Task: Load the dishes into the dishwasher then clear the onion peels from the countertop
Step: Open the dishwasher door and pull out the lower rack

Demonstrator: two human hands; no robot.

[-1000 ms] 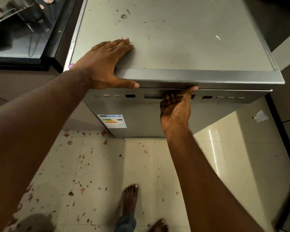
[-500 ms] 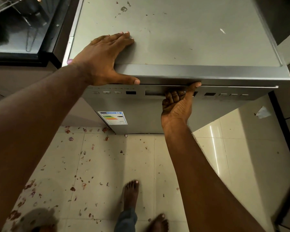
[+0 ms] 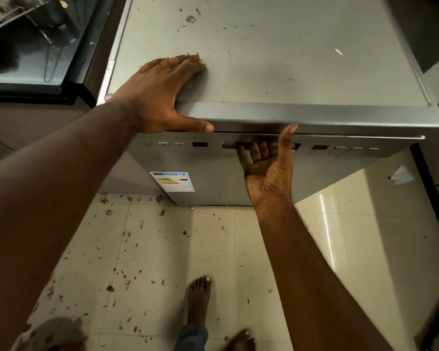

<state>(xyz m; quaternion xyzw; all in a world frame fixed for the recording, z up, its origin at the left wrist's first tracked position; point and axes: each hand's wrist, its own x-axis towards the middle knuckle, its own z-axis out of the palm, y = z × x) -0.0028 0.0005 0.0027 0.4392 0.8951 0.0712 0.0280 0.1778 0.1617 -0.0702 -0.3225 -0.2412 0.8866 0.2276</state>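
While your left hand (image 3: 157, 91) lies flat, fingers straight, on the top front edge of the grey steel dishwasher (image 3: 276, 59), your right hand (image 3: 266, 168), palm up, hooks curled fingers into the recessed door handle (image 3: 230, 145); onion peels (image 3: 109, 287) litter the tiled floor (image 3: 365, 236).

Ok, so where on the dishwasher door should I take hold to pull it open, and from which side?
Take the recessed handle at the middle of the control strip, coming from below, palm up, fingers hooked in. The pocket opens downward under the overhanging top. The right hand has that grip; the left hand lies flat on top.
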